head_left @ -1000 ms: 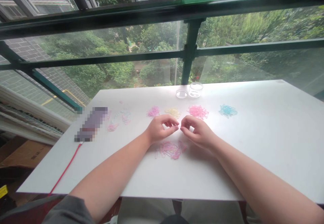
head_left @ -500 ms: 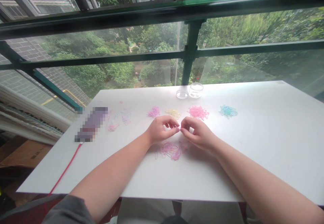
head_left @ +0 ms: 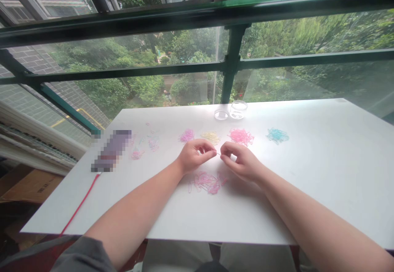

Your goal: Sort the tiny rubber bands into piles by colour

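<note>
A thin pinkish rubber band (head_left: 218,153) spans the small gap between my fingertips. My left hand (head_left: 197,155) pinches one end of it, thumb against forefinger. At the other end my right hand (head_left: 240,159) pinches it the same way. Just below the hands lies a loose heap of pink and purple rubber bands (head_left: 208,182). Beyond them, separate piles sit in a row: purple bands (head_left: 186,136), yellow bands (head_left: 210,137), pink bands (head_left: 241,137) and teal bands (head_left: 277,135). My left fingers partly cover the yellow pile's near side.
A clear round container (head_left: 238,110) and a shallow clear dish (head_left: 221,115) stand at the white table's (head_left: 326,181) back edge. To the left are scattered mixed bands (head_left: 153,144) and a pixelated dark phone-like object (head_left: 112,151) with a red cable (head_left: 80,203).
My hands have drawn slightly apart, the left one shifting a little left. The band between them now shows as a short stretched line.
</note>
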Action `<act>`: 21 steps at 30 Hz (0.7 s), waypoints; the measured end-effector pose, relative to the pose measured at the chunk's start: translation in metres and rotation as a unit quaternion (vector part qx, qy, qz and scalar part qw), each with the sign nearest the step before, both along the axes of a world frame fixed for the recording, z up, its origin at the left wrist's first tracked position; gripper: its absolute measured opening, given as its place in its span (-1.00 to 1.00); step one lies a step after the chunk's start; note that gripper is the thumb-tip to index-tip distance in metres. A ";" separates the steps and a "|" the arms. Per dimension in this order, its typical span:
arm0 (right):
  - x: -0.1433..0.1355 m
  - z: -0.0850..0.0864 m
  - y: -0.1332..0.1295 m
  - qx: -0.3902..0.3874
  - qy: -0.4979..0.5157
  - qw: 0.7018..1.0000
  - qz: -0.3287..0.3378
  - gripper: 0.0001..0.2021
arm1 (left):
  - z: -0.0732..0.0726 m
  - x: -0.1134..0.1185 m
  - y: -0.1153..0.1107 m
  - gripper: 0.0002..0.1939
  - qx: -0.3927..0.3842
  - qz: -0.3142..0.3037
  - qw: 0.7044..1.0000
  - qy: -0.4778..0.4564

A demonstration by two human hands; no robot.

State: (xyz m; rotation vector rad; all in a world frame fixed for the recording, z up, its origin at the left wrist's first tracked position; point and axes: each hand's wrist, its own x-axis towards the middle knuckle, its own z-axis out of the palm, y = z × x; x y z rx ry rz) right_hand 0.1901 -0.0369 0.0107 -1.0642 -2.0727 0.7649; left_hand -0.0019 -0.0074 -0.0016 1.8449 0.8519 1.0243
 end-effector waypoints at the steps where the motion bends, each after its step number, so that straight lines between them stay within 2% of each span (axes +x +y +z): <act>1: 0.000 0.001 0.000 0.000 0.001 1.000 0.000 -0.91 | -0.001 -0.001 0.002 -0.85 -0.011 0.007 1.000 -0.014; 6: 0.001 0.004 0.000 0.006 0.007 1.000 0.002 -0.89 | -0.006 -0.006 0.014 -0.83 -0.055 0.073 0.989 -0.114; 9: 0.001 0.005 -0.001 0.005 0.012 1.000 0.003 -0.88 | -0.006 -0.008 0.017 -0.82 -0.054 0.092 0.987 -0.117; 11: 0.000 0.004 -0.001 0.001 0.012 1.000 0.003 -0.89 | -0.005 -0.007 0.015 -0.80 -0.050 0.071 0.994 -0.070; 16: 0.001 0.001 0.000 -0.010 0.002 1.000 0.004 -0.91 | 0.000 -0.003 0.003 -0.81 -0.011 -0.031 0.998 0.057; 21: 0.001 0.001 0.001 -0.023 0.002 1.000 0.001 -0.91 | 0.002 -0.004 0.003 -0.81 0.007 -0.032 0.997 0.068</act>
